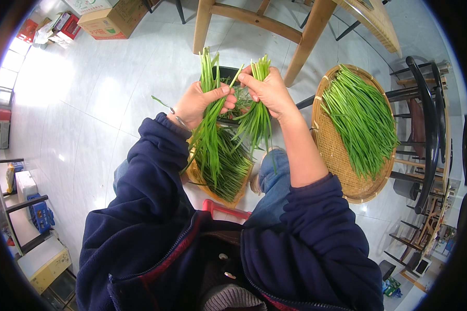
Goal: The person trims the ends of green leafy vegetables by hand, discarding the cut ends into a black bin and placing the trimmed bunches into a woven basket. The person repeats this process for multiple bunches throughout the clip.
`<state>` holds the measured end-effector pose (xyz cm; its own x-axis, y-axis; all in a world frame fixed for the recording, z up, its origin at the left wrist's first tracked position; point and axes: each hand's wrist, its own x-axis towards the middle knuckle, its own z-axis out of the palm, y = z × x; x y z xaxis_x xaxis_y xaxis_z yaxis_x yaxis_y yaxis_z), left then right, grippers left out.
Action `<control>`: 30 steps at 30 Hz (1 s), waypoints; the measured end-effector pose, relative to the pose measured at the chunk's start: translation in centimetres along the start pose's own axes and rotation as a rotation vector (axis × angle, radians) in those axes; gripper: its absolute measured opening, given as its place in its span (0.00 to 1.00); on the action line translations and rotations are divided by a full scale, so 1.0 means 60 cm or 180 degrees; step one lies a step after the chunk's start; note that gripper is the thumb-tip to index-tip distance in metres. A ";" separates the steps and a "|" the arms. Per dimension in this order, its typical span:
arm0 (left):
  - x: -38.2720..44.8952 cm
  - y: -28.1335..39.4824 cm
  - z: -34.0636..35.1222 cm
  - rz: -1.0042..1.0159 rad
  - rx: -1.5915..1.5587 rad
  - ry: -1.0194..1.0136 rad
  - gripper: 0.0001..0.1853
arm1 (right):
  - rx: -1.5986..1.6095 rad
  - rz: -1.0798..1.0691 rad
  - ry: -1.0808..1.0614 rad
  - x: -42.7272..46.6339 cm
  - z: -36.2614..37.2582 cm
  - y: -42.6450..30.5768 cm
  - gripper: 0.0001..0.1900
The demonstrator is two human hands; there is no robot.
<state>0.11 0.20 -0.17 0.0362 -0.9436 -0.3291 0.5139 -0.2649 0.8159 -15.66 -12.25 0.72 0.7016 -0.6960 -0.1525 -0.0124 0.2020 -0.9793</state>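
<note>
My left hand (205, 102) is closed around a bunch of garlic chives (212, 144), pale stems up and green leaves hanging down. Opposite it, my right hand (270, 90) grips a second bunch of chives (261, 116). One pale stem slants from the left thumb toward the right fingertips; whether both hands pinch it I cannot tell. Below and behind the hands is a black bin (227, 73) with green scraps and trimmings inside, partly hidden. Nearer my body lies a yellowish basket (237, 200) filled with more chives (227, 177).
At right, a woven bamboo tray (334, 163) bears a large heap of chives (360, 120), beside a black-framed chair (428, 136). Wooden table legs (311, 39) stand ahead. A red plastic stool edge (223, 208) shows between my legs. Cardboard boxes (109, 19) sit far left on the tiled floor.
</note>
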 end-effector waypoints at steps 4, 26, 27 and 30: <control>-0.003 0.003 -0.005 -0.0032 -0.0001 0.0110 0.14 | 0.0186 -0.0041 0.0883 0.006 -0.014 -0.004 0.08; 0.002 -0.008 0.001 -0.0245 0.0267 -0.0301 0.14 | -0.0009 0.0241 0.0010 -0.011 0.029 -0.008 0.11; 0.002 -0.009 0.000 -0.0244 0.0207 -0.0340 0.14 | -0.0149 0.0215 0.0042 -0.012 0.029 -0.008 0.11; 0.005 -0.010 -0.003 0.0126 0.0136 0.0053 0.11 | -0.0355 0.0258 0.0054 -0.009 0.024 -0.008 0.11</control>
<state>0.00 0.12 -0.83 0.0703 -0.9501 -0.3040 0.4749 -0.2361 0.8478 -15.03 -10.97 1.45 0.6831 -0.6922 -0.2329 -0.1483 0.1809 -0.9723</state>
